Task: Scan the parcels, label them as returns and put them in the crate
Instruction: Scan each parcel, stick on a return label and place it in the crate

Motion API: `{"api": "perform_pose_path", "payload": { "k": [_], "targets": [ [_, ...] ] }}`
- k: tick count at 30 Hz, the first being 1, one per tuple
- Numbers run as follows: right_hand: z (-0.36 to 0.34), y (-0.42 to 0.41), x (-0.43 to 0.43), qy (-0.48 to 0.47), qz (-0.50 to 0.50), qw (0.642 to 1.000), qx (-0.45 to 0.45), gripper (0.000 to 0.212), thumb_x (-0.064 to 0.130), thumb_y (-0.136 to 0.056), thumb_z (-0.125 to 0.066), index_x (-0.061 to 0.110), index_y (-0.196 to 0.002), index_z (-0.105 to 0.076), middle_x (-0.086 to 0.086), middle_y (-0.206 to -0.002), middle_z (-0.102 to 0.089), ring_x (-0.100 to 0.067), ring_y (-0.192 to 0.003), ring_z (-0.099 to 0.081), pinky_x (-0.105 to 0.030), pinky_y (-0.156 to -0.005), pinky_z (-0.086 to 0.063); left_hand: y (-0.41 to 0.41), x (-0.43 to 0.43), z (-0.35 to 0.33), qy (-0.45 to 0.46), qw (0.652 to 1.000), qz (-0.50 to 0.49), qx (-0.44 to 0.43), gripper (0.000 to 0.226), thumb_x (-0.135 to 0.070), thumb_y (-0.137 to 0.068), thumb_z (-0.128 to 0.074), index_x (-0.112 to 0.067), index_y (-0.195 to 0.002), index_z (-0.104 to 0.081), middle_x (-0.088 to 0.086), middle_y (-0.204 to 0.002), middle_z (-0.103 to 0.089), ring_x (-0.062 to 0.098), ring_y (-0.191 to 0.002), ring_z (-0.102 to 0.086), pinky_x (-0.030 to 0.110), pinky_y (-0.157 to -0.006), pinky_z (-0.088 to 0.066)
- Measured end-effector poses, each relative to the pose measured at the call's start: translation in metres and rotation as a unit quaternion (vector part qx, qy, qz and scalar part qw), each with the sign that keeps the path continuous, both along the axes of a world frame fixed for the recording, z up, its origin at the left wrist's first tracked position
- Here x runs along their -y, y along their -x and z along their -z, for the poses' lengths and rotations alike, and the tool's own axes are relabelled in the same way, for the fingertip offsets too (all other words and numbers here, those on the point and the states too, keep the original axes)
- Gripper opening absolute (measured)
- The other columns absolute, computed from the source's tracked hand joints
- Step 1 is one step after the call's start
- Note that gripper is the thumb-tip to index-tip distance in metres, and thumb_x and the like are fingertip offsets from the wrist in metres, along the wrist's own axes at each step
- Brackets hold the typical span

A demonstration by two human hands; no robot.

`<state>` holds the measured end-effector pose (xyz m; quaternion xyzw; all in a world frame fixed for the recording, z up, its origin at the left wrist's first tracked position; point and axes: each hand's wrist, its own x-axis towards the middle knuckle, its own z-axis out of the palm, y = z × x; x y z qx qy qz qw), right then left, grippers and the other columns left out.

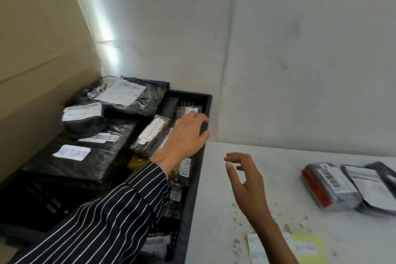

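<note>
Parcels (92, 156) in black poly bags, piled inside black crate (194, 188) at left end of desk (278, 156), stacked to rim level. White RETURN sticker (71, 152) handwritten on top of nearest big bag; same kind of sticker on several others, text blurred on some. Slim parcel (150, 137) with long white label lying tilted near crate's right side.

Left hand (186, 135), in striped sleeve (120, 210), reaching into far right corner of crate just beside slim parcel. Fingers (200, 118) spread and nearly straight, released, lying flat on the bags there, tips over crate rim; nothing gripped.

Right hand (246, 180) hovering over desk just right of crate, fingers loosely curled, released, empty. Cannot tell whether touching desk.

Loose parcels (330, 186) in overlapping row of three at right edge of desk, well apart from crate; leftmost with red strip and barcode label.

Yellow sheet (310, 244) carrying white RETURN stickers at near edge of desk, partly hidden under right forearm.

Cardboard box (32, 49) standing against crate's left side. White wall (300, 49) behind desk.
</note>
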<state>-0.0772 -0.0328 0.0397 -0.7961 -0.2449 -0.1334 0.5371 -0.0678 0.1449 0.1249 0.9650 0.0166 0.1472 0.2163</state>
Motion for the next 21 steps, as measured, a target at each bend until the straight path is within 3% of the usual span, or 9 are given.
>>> {"api": "perform_pose_path", "payload": {
  "k": [6, 12, 15, 17, 20, 21],
  "targets": [
    [0.029, -0.019, 0.091, 0.055, 0.105, 0.993, -0.022, 0.010, 0.026, -0.090, -0.048, 0.026, -0.092, -0.057, 0.011, -0.092, -0.060, -0.003, -0.088, -0.057, -0.014, -0.075, -0.042, -0.056, 0.081, 0.024, 0.061, 0.993, 0.084, -0.057, 0.019, -0.024, -0.094, -0.053, -0.011, -0.105, -0.062, 0.004, -0.099, -0.064, 0.021, -0.093, -0.058, 0.038, -0.085, -0.048],
    [0.077, -0.046, 0.196, 0.105, 0.240, 0.956, -0.134, 0.008, 0.009, -0.093, -0.056, 0.011, -0.100, -0.058, -0.006, -0.098, -0.057, -0.024, -0.090, -0.058, -0.029, -0.070, -0.041, -0.103, 0.171, 0.081, 0.107, 0.974, 0.122, -0.157, 0.019, -0.025, -0.093, -0.055, -0.010, -0.097, -0.065, 0.007, -0.101, -0.065, 0.024, -0.094, -0.059, 0.038, -0.086, -0.049],
    [0.091, -0.066, 0.236, 0.087, 0.285, 0.928, -0.224, 0.023, 0.011, -0.092, -0.057, 0.001, -0.113, -0.052, -0.010, -0.104, -0.051, -0.029, -0.096, -0.055, -0.034, -0.076, -0.042, -0.123, 0.211, 0.113, 0.144, 0.958, 0.127, -0.212, 0.023, -0.026, -0.094, -0.055, -0.009, -0.107, -0.061, 0.009, -0.110, -0.062, 0.024, -0.100, -0.058, 0.033, -0.087, -0.047],
    [0.092, -0.083, 0.254, 0.048, 0.298, 0.913, -0.275, 0.034, 0.014, -0.092, -0.058, 0.000, -0.121, -0.046, -0.013, -0.111, -0.049, -0.026, -0.097, -0.053, -0.030, -0.078, -0.040, -0.136, 0.237, 0.132, 0.167, 0.948, 0.119, -0.243, 0.030, -0.028, -0.095, -0.055, -0.009, -0.118, -0.055, 0.010, -0.120, -0.058, 0.023, -0.107, -0.056, 0.030, -0.090, -0.042],
    [0.098, -0.109, 0.272, -0.020, 0.311, 0.896, -0.315, 0.035, 0.014, -0.091, -0.061, -0.001, -0.119, -0.045, -0.010, -0.105, -0.051, -0.020, -0.093, -0.053, -0.023, -0.078, -0.038, -0.156, 0.270, 0.156, 0.185, 0.934, 0.107, -0.286, 0.042, -0.029, -0.097, -0.052, -0.010, -0.133, -0.043, 0.012, -0.135, -0.046, 0.026, -0.122, -0.046, 0.030, -0.099, -0.035],
    [0.103, -0.117, 0.277, -0.040, 0.321, 0.886, -0.333, 0.042, 0.016, -0.090, -0.063, -0.004, -0.121, -0.044, -0.011, -0.109, -0.051, -0.023, -0.100, -0.052, -0.025, -0.081, -0.038, -0.164, 0.280, 0.162, 0.195, 0.929, 0.105, -0.297, 0.046, -0.030, -0.097, -0.051, -0.010, -0.137, -0.038, 0.012, -0.139, -0.041, 0.027, -0.126, -0.042, 0.031, -0.102, -0.034]
  ]
}}
